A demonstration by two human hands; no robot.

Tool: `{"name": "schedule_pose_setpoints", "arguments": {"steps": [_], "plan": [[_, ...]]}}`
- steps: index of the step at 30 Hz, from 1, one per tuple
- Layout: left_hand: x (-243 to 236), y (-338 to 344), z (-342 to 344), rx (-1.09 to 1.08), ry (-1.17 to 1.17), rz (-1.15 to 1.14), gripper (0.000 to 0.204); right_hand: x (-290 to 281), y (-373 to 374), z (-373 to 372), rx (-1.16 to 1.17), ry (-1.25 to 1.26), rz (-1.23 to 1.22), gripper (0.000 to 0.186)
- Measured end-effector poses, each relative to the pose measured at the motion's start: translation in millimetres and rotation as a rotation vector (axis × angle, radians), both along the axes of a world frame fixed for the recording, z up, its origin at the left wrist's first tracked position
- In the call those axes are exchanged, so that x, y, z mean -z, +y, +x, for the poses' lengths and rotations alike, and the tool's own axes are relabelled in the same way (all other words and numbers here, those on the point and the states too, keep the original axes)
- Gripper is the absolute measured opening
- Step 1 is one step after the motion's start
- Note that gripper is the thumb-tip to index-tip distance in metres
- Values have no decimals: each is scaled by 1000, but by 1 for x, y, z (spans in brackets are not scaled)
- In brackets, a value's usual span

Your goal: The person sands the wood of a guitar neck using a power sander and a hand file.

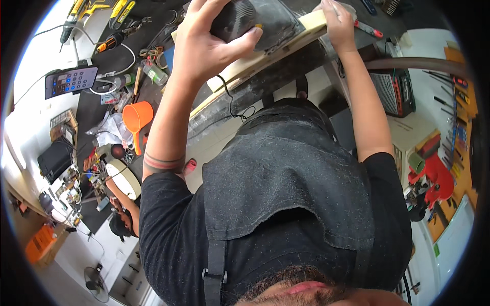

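- Fingers of my left hand [206, 48] wrap, thumb apart, around a dark tool [232, 23].
- I see that tool over a pale board [313, 20].
- My right hand [339, 25] touches the board's right end; whether it pinches, I cannot tell.
- Farther left: an orange dipper [137, 117], a phone [71, 81].

The place is a workshop: a drill [69, 29] and a yellow-and-black tool [121, 14] lie at the upper left, hand tools [450, 115] line a wooden panel [468, 145] along the right edge, a pale board [312, 21] shows at top centre, and pale dust speckles the black apron [286, 178] mid-frame.
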State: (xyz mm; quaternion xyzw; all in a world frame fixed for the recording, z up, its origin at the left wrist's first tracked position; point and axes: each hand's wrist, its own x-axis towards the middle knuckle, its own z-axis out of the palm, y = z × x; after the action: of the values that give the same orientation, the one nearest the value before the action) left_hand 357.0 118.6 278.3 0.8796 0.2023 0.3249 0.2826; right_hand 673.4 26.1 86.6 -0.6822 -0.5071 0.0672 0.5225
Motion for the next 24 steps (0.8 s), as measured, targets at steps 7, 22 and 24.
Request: {"name": "schedule_pose_setpoints", "arguments": {"steps": [7,22,24], "plan": [[-1,7,13,-6,28,49,63,9,6,-3,57,-619,226,20],[-5,13,32,59,8,61,57,5,3,-3,98,-706,291,25],[-6,14,32,70,41,63,57,6,3,-4,118,-714,289,26]]}}
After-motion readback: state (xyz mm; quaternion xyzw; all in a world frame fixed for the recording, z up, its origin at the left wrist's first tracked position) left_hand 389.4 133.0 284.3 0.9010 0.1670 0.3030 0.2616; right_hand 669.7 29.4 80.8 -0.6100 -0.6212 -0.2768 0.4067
